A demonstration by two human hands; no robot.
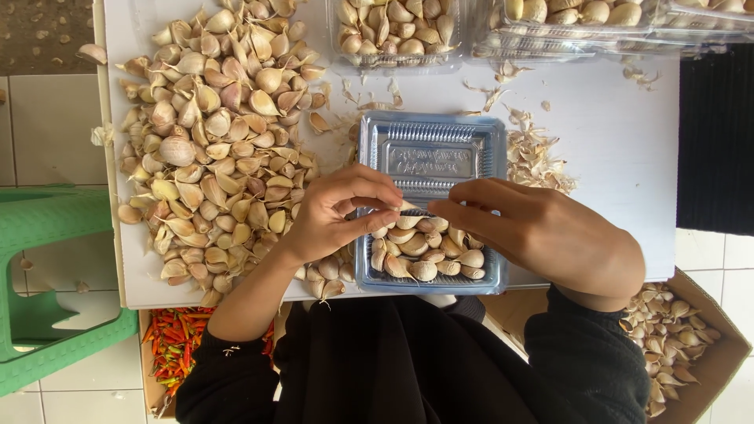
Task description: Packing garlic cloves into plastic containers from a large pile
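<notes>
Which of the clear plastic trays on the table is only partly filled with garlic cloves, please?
The tray right under both hands: its far half is bare, while the trays along the table's far edge are heaped.

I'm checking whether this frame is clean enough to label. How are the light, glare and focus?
Head view: soft, even daylight with faint shadows; mild glare on the clear plastic tray; garlic pile sharp; left hand and right hand slightly soft at the fingertips; the white board's edges bow a little.
</notes>
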